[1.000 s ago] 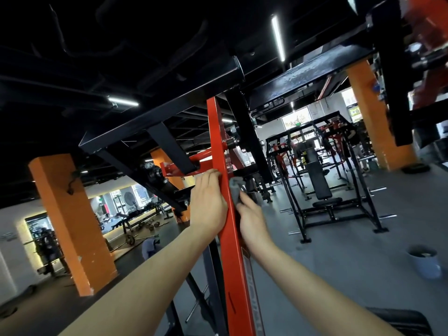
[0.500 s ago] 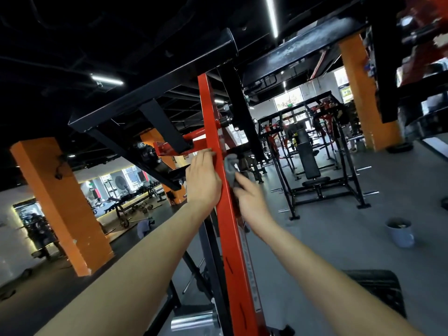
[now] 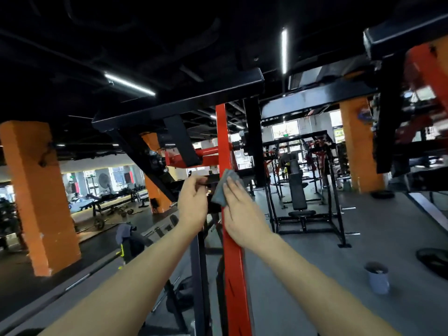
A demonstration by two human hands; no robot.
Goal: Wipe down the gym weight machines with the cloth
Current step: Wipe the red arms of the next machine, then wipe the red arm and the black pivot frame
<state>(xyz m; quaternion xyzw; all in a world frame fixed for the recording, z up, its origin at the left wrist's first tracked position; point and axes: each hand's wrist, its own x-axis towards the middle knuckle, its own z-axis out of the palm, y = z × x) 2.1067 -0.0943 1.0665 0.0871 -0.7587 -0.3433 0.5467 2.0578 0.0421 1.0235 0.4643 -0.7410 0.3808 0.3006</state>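
A red upright post (image 3: 232, 258) of a black-framed weight machine (image 3: 184, 105) stands right in front of me. A folded grey cloth (image 3: 221, 190) lies against the post at about chest height. My right hand (image 3: 240, 214) presses the cloth onto the post with straight fingers. My left hand (image 3: 192, 204) hovers just left of the post, fingers curled, its thumb close to the cloth's left edge. Whether it touches the cloth is unclear.
Orange pillars stand at the left (image 3: 36, 195) and the right (image 3: 358, 146). A black rack with a bench (image 3: 300, 190) stands behind the post on the right. A small grey bucket (image 3: 377, 277) and a weight plate (image 3: 434, 259) sit on the grey floor at the right.
My left hand has let go of the red post and moved off to its left. My right hand now lies flatter on the cloth. The view has swung to the right.
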